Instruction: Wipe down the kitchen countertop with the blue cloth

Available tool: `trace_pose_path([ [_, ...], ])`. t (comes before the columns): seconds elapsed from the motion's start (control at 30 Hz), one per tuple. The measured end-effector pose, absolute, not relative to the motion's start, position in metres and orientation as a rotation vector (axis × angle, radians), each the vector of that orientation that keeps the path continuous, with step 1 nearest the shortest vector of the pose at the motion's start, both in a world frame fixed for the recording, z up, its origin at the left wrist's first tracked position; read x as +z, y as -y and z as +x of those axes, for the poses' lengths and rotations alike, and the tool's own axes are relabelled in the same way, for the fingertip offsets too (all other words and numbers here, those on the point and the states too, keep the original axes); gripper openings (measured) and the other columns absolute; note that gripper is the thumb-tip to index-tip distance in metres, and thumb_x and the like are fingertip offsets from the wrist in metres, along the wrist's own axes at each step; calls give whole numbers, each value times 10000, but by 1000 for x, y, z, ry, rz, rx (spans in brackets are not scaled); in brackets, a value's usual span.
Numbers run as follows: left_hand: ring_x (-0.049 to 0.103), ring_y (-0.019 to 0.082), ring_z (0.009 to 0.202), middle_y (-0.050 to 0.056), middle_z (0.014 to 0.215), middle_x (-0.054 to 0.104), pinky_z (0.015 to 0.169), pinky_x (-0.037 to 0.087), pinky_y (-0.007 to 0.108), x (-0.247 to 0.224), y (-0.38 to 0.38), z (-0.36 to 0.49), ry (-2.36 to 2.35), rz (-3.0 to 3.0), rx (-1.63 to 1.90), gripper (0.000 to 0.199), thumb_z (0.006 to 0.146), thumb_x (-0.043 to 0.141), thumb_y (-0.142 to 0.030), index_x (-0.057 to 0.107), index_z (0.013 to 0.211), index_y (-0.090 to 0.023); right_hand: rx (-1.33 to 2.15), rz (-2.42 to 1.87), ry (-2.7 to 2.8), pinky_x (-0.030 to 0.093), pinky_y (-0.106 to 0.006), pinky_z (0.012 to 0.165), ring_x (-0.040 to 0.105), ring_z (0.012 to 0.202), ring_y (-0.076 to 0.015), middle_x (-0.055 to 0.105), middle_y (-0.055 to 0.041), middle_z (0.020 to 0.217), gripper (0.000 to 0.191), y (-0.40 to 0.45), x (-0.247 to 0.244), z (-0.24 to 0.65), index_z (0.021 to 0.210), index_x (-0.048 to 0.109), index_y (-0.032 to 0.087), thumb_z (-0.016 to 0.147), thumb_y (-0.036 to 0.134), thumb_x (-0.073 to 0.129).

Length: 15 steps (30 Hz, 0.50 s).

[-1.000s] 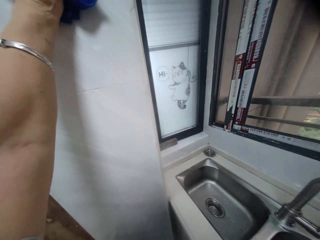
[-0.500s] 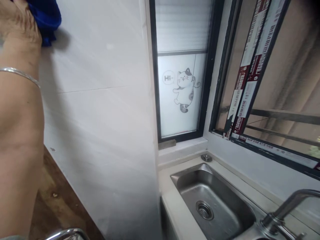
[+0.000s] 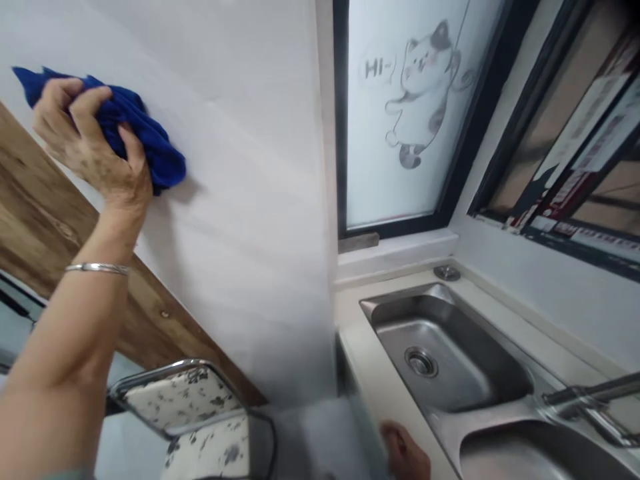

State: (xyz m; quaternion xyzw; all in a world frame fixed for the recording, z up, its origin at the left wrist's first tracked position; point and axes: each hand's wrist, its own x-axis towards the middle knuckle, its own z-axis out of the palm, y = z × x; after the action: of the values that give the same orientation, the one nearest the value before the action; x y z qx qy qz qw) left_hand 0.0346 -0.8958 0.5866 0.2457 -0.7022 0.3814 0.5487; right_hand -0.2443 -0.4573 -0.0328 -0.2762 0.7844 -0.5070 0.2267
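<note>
My left hand (image 3: 93, 137), with a silver bangle on its wrist, presses a bunched blue cloth (image 3: 145, 137) against the white wall panel (image 3: 250, 167) at the upper left. Its fingers are bent over the cloth. My right hand (image 3: 405, 453) shows at the bottom edge, beside the front of the pale counter. The fingers look curled, and whatever they may hold is hidden.
A double steel sink (image 3: 450, 360) with a faucet (image 3: 580, 403) is set in the counter (image 3: 370, 373). A patterned folding chair (image 3: 185, 400) stands at lower left near brown wood boarding (image 3: 165, 310). Windows, one with a cat drawing (image 3: 423, 100), fill the upper right.
The view has shifted, bringing the whole left hand and cloth into the picture. My right hand, the chair and the second sink bowl now show more or newly appear.
</note>
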Motion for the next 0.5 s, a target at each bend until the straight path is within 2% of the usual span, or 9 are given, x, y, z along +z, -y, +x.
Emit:
trace_pose_path([
  [0.13,356,289,1333,143,1399,445,1131,237,585,479,870,2,1714,560,923,483,1006,458,-438,557,1333,-97,-1443,-701,-2062,512,-264,483,586,398,-150,711,-6,657,419,452,-24,-239,878,703,220,857,573,478],
  [0.27,473,237,1251,57,1298,628,1094,285,435,357,847,-41,1983,339,928,315,965,570,-349,661,1262,-294,-1483,-662,-2064,488,-247,443,576,384,-137,725,-28,696,407,454,-19,-238,869,700,199,850,550,494],
  [0.33,538,191,1195,-6,1264,688,1070,305,368,296,839,-63,2151,150,930,336,963,586,-303,649,1286,-375,-1493,-668,-2077,477,-240,430,571,379,-135,702,-16,652,391,455,-21,-238,860,698,198,864,526,486],
  [0.4,572,147,1178,-42,1312,689,1038,338,310,241,833,-86,2273,-18,930,391,974,564,-242,622,1335,-382,-1500,-675,-2108,470,-233,422,567,376,-130,697,-15,647,382,457,-25,-238,855,697,196,881,501,468],
  [0.5,586,127,1225,-17,1401,641,1030,376,278,173,825,-121,2511,-51,847,457,1001,474,-190,562,1426,-336,-1512,-698,-2165,472,-225,427,569,381,-119,720,-29,698,379,459,-24,-237,856,697,193,908,464,437],
])
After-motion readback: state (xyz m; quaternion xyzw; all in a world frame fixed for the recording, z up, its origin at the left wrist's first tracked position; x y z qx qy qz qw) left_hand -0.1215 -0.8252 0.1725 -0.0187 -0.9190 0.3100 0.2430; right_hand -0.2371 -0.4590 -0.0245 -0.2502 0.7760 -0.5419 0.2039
